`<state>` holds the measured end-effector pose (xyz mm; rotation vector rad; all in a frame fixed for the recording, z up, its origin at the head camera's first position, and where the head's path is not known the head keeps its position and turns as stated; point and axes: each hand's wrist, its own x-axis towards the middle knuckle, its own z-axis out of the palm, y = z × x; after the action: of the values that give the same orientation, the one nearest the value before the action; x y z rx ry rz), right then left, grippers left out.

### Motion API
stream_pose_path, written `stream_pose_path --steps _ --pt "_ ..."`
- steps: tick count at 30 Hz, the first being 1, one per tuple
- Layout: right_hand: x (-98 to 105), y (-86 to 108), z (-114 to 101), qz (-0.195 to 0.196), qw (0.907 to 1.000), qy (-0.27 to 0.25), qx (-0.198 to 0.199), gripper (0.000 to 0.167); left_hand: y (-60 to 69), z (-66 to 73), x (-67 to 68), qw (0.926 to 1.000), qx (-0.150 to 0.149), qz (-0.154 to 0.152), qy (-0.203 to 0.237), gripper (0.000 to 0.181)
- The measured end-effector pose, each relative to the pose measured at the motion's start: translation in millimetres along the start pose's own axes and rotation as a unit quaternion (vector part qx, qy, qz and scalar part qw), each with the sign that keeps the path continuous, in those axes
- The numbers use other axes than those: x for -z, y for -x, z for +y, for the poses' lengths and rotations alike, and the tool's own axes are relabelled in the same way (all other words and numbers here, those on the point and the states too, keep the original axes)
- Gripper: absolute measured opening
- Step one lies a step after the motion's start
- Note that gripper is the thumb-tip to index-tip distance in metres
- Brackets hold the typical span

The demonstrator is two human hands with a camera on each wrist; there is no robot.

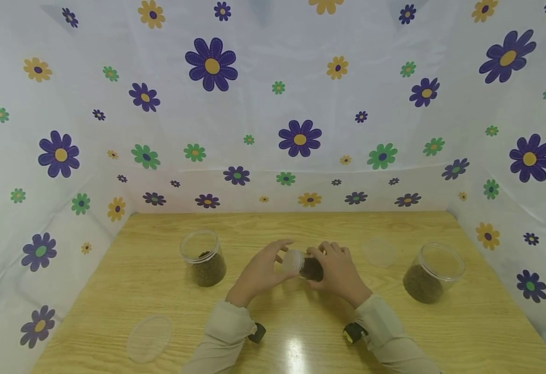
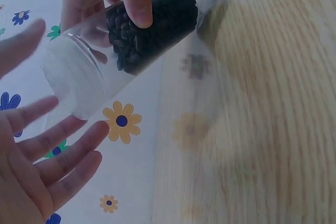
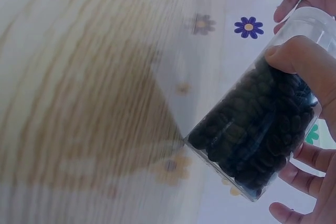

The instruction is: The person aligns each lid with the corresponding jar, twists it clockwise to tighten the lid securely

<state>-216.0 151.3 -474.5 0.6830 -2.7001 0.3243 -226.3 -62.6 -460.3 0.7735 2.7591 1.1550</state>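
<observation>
A small clear jar (image 1: 311, 268) about half full of dark beans is tilted on its side, its translucent lid (image 2: 76, 77) toward the left. My right hand (image 1: 337, 268) grips the jar's body, with the thumb on one side in the right wrist view. The jar's bottom edge seems to meet the table there. My left hand (image 1: 264, 268) is around the lid end, fingers spread. In the left wrist view, its fingertips are at the lid's edge while the thumb stands apart; whether they touch is hard to tell.
Larger jars without lids, each partly filled with dark brown contents, stand at left (image 1: 207, 267) and right (image 1: 424, 283). One clear round lid (image 1: 149, 338) lies at front left, another lid (image 1: 379, 252) near the right jar. Flowered cloth (image 1: 254, 104) encloses the wooden table (image 1: 296, 226).
</observation>
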Motion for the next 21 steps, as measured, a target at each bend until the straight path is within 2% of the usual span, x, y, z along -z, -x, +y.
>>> stream_pose_path --steps 3,7,21 --pt "-0.5 0.4 -0.9 -0.001 1.0 0.001 -0.002 0.066 0.3 -0.4 -1.0 1.0 -0.003 0.008 0.0 0.061" --pt "-0.6 1.1 -2.2 0.001 1.0 0.005 0.0 0.066 0.8 -1.3 -1.0 0.9995 -0.027 0.017 -0.009 0.053" --pt "-1.2 2.1 -5.2 0.008 1.0 0.001 0.001 0.065 -0.7 -8.2 -2.0 0.9953 -0.095 0.016 -0.008 0.051"
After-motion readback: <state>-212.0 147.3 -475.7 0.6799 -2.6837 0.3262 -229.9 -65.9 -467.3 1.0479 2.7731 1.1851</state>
